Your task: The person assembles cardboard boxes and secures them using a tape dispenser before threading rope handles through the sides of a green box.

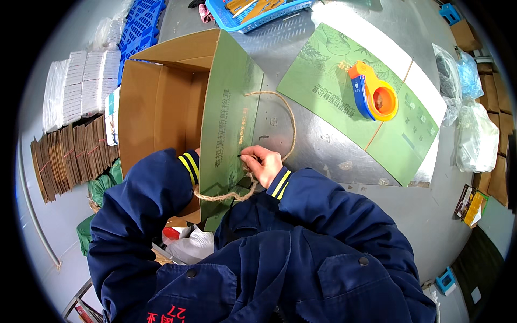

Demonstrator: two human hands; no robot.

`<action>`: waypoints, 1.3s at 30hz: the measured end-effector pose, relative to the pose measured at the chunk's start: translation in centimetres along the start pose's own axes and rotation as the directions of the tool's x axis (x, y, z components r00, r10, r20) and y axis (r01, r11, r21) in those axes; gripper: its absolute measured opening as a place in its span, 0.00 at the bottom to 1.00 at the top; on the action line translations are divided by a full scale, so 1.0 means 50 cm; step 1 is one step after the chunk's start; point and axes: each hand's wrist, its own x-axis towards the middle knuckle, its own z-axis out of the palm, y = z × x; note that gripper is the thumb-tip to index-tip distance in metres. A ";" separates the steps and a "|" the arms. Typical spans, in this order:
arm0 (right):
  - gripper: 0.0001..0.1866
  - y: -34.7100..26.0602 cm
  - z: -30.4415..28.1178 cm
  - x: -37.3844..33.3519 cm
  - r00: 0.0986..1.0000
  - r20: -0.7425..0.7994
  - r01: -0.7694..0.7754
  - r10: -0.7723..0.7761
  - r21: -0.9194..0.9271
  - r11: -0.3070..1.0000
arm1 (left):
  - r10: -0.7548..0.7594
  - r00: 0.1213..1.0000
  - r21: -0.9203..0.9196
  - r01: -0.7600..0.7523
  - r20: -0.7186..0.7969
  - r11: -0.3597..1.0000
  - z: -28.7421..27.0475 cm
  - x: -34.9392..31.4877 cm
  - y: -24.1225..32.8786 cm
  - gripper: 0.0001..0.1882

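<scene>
An open cardboard box (145, 110), brown inside, stands tipped toward me with its green printed panel (223, 107) facing right. A twisted natural-fibre rope (294, 129) loops from the upper part of that panel, curves round to my right hand, and continues across the panel's near edge by my left sleeve. Against the panel's outer face, my right hand (264, 163) is closed in a pinch on the rope, with a small dark spot at its fingertips. My left hand (198, 152) reaches into the box behind the panel; only a sliver shows and its fingers are hidden.
On the metal table (272, 126) lies a flat green cardboard sheet (318, 75) with an orange and blue tape dispenser (385, 99) on it. A blue basket (296, 6) stands at the back. Flattened brown cartons (75, 156) and white packs (75, 91) are stacked left; brown boxes (489, 91) stand right.
</scene>
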 end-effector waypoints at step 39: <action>0.07 -0.034 0.004 0.013 0.966 0.164 0.248 -0.201 -0.354 0.902 | -0.042 0.990 0.012 0.044 -0.135 0.999 -0.015 -0.013 -0.022 0.11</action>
